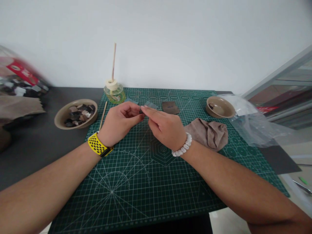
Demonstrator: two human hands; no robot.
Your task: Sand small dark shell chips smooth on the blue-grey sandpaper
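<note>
I pinch a small dark flat piece (141, 111) between my left hand (120, 122) and right hand (163, 125) above the green cutting mat (136, 182), gripping it gently and steadily.

A green cutting mat (146, 182) covers the dark worktop (36, 143). At ten o'clock sits a bowl of dark and pale chips (76, 113), a thin wooden stick (102, 115) beside it; at eleven a glass diffuser bottle (114, 92); at two an almost bare bowl (220, 107), a crumpled brown cloth (210, 133) and a clear plastic bag (253, 123)
</note>
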